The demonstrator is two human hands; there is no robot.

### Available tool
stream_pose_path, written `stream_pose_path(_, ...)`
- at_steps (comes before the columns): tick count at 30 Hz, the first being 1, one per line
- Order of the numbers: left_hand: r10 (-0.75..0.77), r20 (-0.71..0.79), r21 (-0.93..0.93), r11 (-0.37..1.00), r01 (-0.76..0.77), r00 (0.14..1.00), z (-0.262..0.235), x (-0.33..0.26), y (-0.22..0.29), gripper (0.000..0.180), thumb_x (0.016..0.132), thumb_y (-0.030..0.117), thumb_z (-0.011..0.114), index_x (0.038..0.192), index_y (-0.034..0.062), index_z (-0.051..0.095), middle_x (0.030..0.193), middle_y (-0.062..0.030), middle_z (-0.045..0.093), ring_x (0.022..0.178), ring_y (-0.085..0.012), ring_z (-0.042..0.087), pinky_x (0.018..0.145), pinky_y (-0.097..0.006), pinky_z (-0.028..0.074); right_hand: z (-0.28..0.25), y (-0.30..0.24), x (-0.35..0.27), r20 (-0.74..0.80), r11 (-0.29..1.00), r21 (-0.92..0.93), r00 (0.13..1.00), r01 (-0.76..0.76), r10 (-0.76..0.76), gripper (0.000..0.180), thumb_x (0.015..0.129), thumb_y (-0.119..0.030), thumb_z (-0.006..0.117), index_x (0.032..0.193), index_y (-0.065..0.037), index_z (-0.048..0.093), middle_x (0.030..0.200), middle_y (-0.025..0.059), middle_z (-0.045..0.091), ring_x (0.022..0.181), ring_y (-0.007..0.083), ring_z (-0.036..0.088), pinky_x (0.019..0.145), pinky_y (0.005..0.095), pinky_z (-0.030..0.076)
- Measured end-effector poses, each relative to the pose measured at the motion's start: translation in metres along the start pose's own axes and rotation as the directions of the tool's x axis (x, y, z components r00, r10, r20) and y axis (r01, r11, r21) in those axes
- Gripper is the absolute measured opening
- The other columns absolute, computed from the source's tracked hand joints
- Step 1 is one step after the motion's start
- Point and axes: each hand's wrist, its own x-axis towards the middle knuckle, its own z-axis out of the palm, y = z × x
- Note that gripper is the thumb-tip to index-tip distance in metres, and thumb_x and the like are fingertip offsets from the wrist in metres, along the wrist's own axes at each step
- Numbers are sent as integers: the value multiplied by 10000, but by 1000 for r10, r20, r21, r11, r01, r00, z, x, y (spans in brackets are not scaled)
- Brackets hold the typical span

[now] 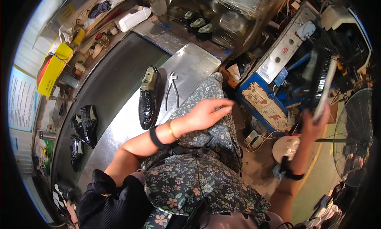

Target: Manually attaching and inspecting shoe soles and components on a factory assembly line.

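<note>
Steel bench; right hand [315, 123] holds brush [322, 84] upright, long axis vertical.

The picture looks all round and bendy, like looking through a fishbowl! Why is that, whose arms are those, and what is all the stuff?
A small wide camera sits on a person's head and looks down, so straight edges bend near the rim. The arms are that person's own. The left hand rests open on a flowery cloth over their lap. The right hand holds up a long brush, fingers wrapped round its handle. On the shiny metal table lie a glossy black shoe and a pair of pliers. More black shoes ride on the dark belt beside it. A fan stands at the right.
</note>
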Motion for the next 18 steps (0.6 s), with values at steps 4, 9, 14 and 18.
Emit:
stream_pose_path(4, -413, -150, -884, 464, 65, 898, 10, 39, -3, 502, 995, 450, 438, 1228, 27, 574, 1167, -106, 626, 1038, -168, 613, 915, -329, 487, 63, -128, -95, 262, 891, 447, 964, -75, -50, 780, 738, -130, 738, 1410, 16, 370, 1377, 159, 469, 1250, 285, 471, 1068, 402, 347)
stream_pose_path(9, -362, 110, -923, 310, 230, 926, -39, -6, 4, 475, 1010, 430, 398, 1258, 64, 572, 1138, -84, 662, 966, -168, 657, 876, -319, 535, 131, -149, -89, 464, 428, 787, 884, -444, 63, 523, 1000, -286, 485, 1411, 22, 384, 1380, 185, 489, 1236, 267, 506, 1035, 381, 398)
stream_pose_path(14, -324, 200, -898, 316, 305, 925, -7, -31, -27, 374, 1008, 355, 459, 1256, 79, 502, 1083, -43, 631, 941, -138, 628, 840, -279, 530, 177, -147, -49, 844, 29, 421, 380, -907, -377, 448, 1025, -356, 409, 1138, 48, 566, 1148, 137, 617, 1116, 233, 566, 986, 344, 420)
stream_pose_path(18, -431, 233, -778, 455, 433, 872, -2, -25, -38, 412, 1017, 397, 420, 1205, 52, 543, 1061, -72, 643, 905, -151, 638, 791, -289, 537, 157, -145, -46, 887, 142, 437, 401, -888, -228, 381, 974, -299, 507, 1146, 31, 588, 1160, 115, 626, 1133, 199, 562, 1009, 340, 403)
